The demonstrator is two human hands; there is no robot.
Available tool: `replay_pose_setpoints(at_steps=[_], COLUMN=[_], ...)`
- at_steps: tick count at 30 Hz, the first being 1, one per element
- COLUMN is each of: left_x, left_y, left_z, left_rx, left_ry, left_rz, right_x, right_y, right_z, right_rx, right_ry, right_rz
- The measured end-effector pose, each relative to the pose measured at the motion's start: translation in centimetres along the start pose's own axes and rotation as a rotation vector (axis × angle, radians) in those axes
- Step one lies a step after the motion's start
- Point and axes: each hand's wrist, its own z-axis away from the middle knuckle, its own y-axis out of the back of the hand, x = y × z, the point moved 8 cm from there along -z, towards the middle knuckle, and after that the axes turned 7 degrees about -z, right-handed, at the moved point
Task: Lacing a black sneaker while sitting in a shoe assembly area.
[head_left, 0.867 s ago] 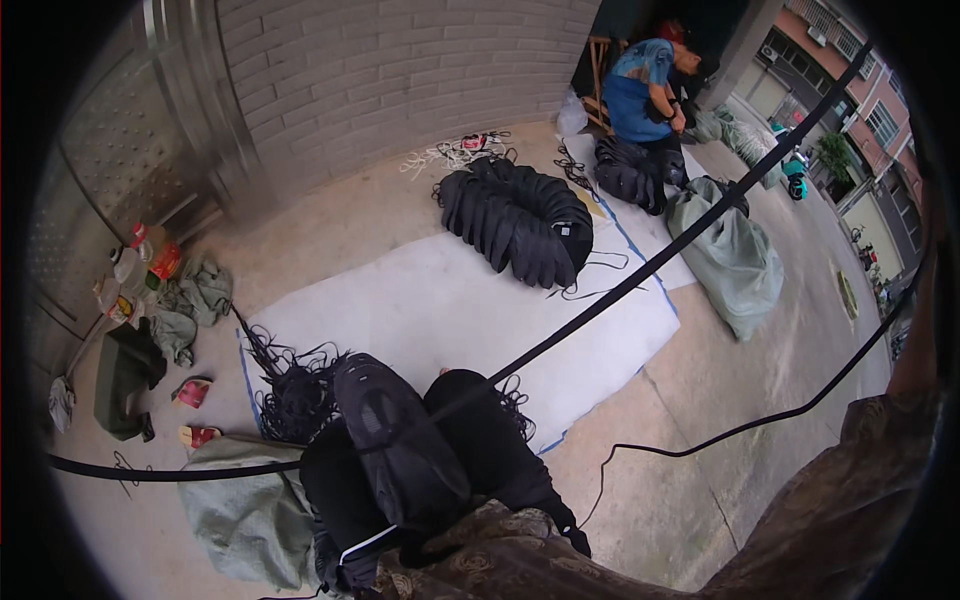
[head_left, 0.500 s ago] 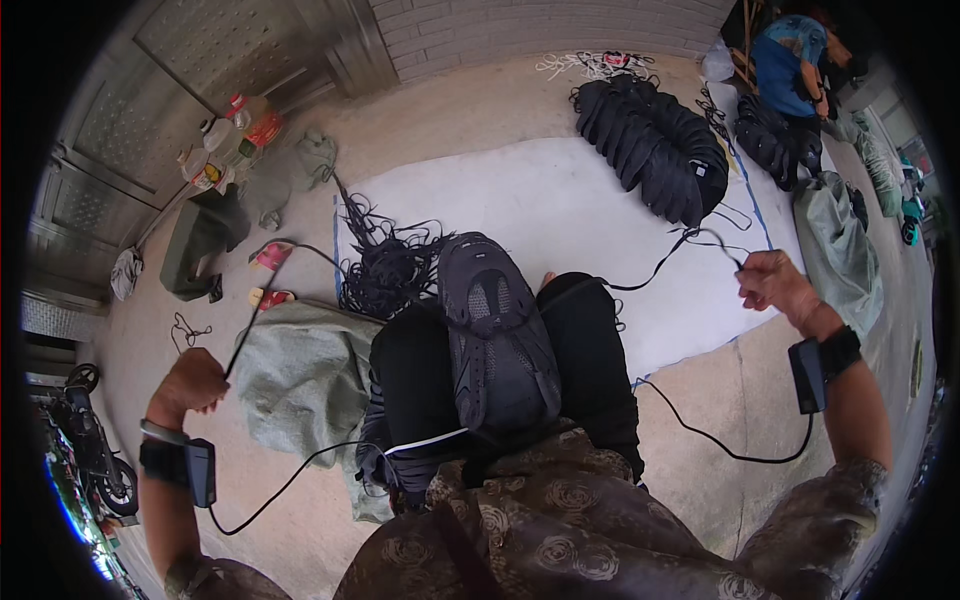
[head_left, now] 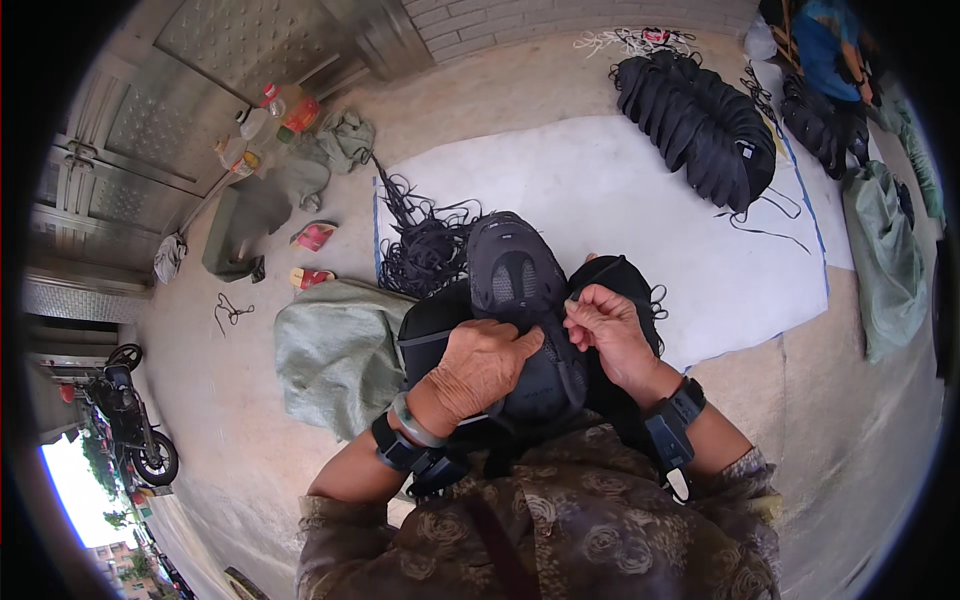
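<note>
A black shoe upper (head_left: 515, 275) on a form rests on my lap. My left hand (head_left: 485, 365) lies on its side and presses it down. My right hand (head_left: 605, 325) pinches a thin black cord (head_left: 598, 270) at the upper's edge, fingers closed on it. Both wrists wear black bands. A tangle of black cords (head_left: 425, 240) lies just beyond my knees on the white sheet (head_left: 600, 190).
A row of finished black uppers (head_left: 700, 125) lies at the far end of the sheet. Green sacks lie at my left (head_left: 335, 350) and at the far right (head_left: 885, 260). A person in blue (head_left: 825, 45) sits beyond. Bottles (head_left: 270, 115), red sandals (head_left: 312, 255), a motorbike (head_left: 130, 425).
My arms were spread wide, pulling a cord taut to both sides. Both hands have now come together on the shoe upper in my lap.
</note>
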Motion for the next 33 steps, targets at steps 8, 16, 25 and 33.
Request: replay_pose_setpoints(at_steps=[8,16,25,33], left_x=[-0.5,-0.9,-1.0,-1.1], left_y=[-1.2,-1.2,-1.1,-1.4], left_z=[0.3,0.1,0.1,0.2], left_rx=[0.037,0.034,0.036,0.035], left_ry=[0.047,0.092,0.097,0.086], left_rz=[-0.172,-0.098,-0.08,-0.077], right_x=[-0.7,-0.9,-1.0,-0.9], right_y=[-0.6,-0.7,-1.0,-0.8], right_z=[-1.3,-1.4,-1.1,-0.8], right_rx=[-0.047,-0.056,-0.062,-0.051], right_ry=[0.034,0.048,0.072,0.078], right_rz=[0.009,0.065,0.107,0.131])
